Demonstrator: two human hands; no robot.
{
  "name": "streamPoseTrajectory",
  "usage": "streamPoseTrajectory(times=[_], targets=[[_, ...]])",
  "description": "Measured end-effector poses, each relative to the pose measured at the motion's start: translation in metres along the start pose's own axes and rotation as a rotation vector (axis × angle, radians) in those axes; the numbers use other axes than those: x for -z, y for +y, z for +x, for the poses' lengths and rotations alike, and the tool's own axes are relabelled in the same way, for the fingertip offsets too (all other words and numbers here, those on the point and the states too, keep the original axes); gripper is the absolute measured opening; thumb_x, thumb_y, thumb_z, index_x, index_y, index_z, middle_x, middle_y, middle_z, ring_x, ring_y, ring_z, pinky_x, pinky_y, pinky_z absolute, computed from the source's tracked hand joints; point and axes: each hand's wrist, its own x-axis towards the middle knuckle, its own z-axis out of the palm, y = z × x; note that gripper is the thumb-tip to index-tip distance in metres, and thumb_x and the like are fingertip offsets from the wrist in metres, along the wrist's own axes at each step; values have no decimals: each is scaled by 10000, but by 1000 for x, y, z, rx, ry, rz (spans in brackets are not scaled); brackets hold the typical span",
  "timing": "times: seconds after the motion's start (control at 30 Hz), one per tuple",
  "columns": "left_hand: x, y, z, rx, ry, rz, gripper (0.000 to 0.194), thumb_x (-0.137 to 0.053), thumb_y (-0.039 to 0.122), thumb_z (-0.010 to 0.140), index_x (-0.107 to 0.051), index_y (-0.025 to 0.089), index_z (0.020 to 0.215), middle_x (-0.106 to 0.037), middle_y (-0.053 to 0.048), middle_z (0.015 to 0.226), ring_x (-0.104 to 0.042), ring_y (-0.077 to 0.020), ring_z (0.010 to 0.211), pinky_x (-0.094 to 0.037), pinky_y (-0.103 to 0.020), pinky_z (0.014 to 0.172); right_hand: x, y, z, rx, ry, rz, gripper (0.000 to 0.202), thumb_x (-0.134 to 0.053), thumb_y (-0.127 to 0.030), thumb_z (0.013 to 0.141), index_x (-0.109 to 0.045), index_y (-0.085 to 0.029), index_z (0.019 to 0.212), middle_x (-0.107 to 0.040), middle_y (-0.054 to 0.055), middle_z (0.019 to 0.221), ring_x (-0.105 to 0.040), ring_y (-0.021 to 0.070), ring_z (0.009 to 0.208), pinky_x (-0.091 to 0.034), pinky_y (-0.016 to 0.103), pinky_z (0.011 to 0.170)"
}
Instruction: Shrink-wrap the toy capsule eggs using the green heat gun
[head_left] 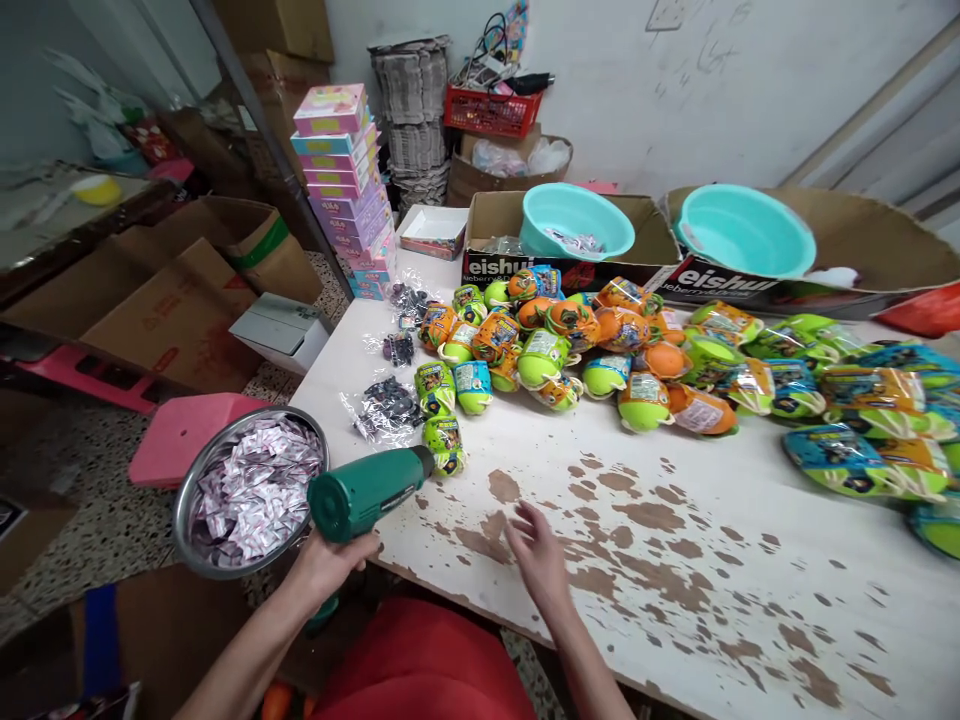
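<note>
My left hand is wrapped round the handle of a green heat gun, whose dark nozzle points right over the table edge. Just beyond the nozzle stands a green shrink-wrapped toy egg. My right hand hovers over the worn front of the table, fingers apart and nothing in them. Ahead of both hands lies a heap of wrapped eggs in green, orange and blue, among them an orange egg. Small bags of dark pieces rest to the left of the heap.
A steel bowl full of small sachets sits at left, by a pink stool. Stacked boxes stand at the table's back left. Two turquoise basins rest in cartons behind the eggs. More wrapped eggs lie right.
</note>
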Motion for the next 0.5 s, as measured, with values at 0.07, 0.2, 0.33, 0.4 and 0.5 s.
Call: streamPoseTrajectory(times=[0.07, 0.2, 0.33, 0.4, 0.5], targets=[[0, 2, 0, -26, -28, -23, 235, -563, 335, 685, -488, 235, 485, -550, 29, 500, -556, -196, 578, -436, -308, 671, -57, -23, 34, 31, -87, 24, 570, -643, -394, 672, -521, -195, 1192, -633, 120, 1142, -666, 225, 799, -547, 361, 694], [4, 9, 6, -42, -32, -9, 266, -564, 362, 681, -449, 248, 471, -535, 29, 495, -541, -196, 566, -436, -317, 687, -103, -36, 72, 53, -86, -152, 413, -570, -281, 694, -554, -180, 1094, -676, 55, 906, -629, 184, 649, -494, 301, 605], [11, 12, 7, -67, -99, -5, 210, -587, 386, 666, -514, 235, 539, -564, 17, 547, -537, -203, 591, -440, -322, 669, -81, -35, 78, 230, -4, -388, 254, -485, -239, 767, -577, -222, 1002, -666, 22, 876, -629, 192, 739, -484, 317, 707], [13, 11, 6, -71, -127, -34, 196, -596, 384, 679, -546, 223, 578, -580, 13, 572, -540, -202, 608, -439, -321, 677, -59, -36, 75, 394, -7, -458, 250, -454, -222, 798, -578, -223, 1016, -657, 44, 938, -624, 198, 815, -480, 325, 769], [14, 14, 4, -79, -194, -111, 184, -608, 350, 706, -569, 207, 596, -568, 19, 565, -533, -188, 606, -434, -312, 683, -25, -41, 67, 584, -47, -498, 236, -432, -227, 844, -587, -221, 1022, -648, 71, 966, -615, 206, 874, -482, 320, 786]])
